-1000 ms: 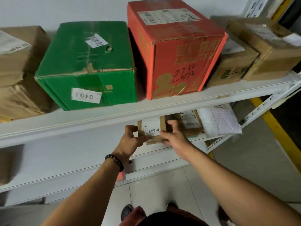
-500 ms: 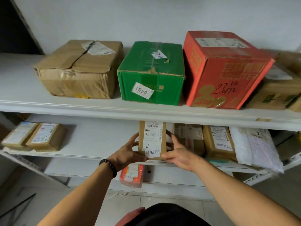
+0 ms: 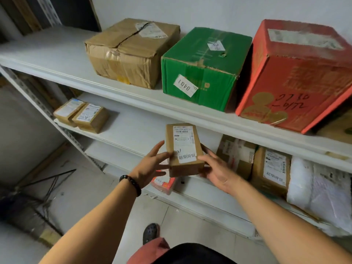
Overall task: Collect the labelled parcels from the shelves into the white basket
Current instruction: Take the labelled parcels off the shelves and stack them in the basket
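A small brown labelled parcel [image 3: 183, 149] is held in front of the middle shelf, clear of the board. My left hand [image 3: 151, 164] grips its left side, thumb on the label, and my right hand [image 3: 215, 169] grips its right side and underside. On the middle shelf [image 3: 133, 130] to the right sit more labelled parcels [image 3: 271, 169] and a white padded bag [image 3: 320, 195]. Two small labelled boxes [image 3: 82, 115] lie at the shelf's left end. The white basket is not in view.
On the top shelf [image 3: 57, 60] stand a crumpled brown carton [image 3: 131, 52], a green box [image 3: 203, 69] and a red box [image 3: 297, 77]. An orange packet [image 3: 163, 182] lies on the lowest shelf. A dark metal stand [image 3: 38, 189] lies on the floor at left.
The parcel has come out from the middle shelf toward me, held in both hands. My view has swung left and back, showing the shelf's left end and the floor.
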